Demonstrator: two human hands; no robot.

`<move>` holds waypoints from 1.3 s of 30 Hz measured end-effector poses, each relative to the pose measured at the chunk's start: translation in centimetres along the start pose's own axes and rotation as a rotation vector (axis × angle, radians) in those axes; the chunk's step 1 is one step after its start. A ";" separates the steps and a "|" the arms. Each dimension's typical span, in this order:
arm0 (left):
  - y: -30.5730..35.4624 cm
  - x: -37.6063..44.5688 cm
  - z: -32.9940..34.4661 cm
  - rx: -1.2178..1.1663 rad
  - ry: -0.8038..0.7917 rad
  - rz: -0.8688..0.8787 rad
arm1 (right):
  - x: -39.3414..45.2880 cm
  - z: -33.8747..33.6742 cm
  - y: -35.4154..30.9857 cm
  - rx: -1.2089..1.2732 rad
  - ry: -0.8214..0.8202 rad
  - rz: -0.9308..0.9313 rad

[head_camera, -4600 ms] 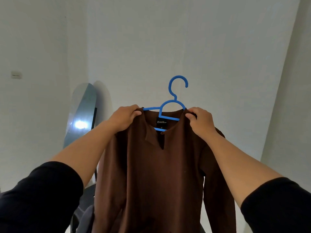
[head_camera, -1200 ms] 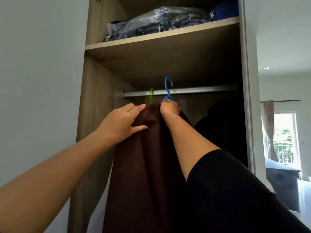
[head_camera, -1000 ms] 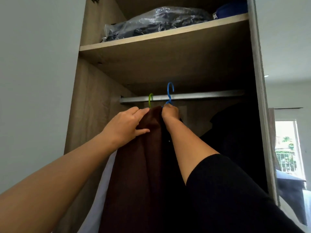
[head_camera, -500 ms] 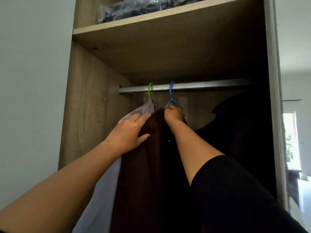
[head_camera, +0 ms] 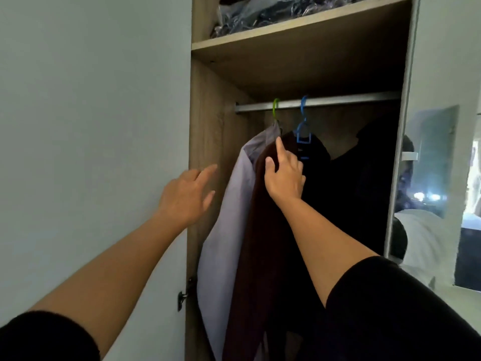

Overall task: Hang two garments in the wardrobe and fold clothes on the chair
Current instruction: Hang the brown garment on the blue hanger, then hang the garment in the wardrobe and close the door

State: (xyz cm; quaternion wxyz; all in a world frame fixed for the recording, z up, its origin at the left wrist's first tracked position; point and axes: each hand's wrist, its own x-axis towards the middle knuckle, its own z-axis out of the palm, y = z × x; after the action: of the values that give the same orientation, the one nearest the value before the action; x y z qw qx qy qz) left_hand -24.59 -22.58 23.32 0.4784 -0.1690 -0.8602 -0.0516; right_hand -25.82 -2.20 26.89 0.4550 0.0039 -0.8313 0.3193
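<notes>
The dark brown long-sleeved garment point(head_camera: 257, 217) hung from its blue plastic hanger point(head_camera: 303, 121) on the wardrobe's metal rail point(head_camera: 338, 101). The right hand point(head_camera: 285, 175) touched its shoulder with loose fingers; the left hand point(head_camera: 186, 196) hovered apart, holding nothing. Smoothing the shoulder gently would avoid unhooking.

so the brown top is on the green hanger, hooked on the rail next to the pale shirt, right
Not quite: the head view shows the brown top on the blue hanger, hooked on the rail next to the pale shirt. The green hanger carries the pale shirt.
</notes>
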 end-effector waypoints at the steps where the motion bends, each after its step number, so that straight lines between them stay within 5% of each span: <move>1: -0.5 -1.1 -1.1 0.050 -0.009 -0.014 | -1.6 -0.1 -0.2 -0.011 -0.017 -0.015; 24: -1.7 -24.5 -26.8 0.553 -0.100 -0.566 | -32.8 -1.6 -9.0 0.239 -0.611 -0.509; 31: -7.1 -25.2 -29.4 0.522 -0.183 -0.612 | -38.7 1.6 -15.0 0.220 -0.643 -0.779; 39: -11.8 -23.2 -27.4 0.347 -0.359 -0.534 | -41.1 6.5 -18.9 0.149 -0.485 -0.969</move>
State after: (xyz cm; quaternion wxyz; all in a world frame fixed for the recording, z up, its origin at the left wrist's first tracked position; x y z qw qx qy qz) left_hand 4.67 -46.12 19.42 0.3111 0.1388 -0.9402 0.0025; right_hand -1.09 -32.37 3.19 0.3436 0.4922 -0.7906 0.1208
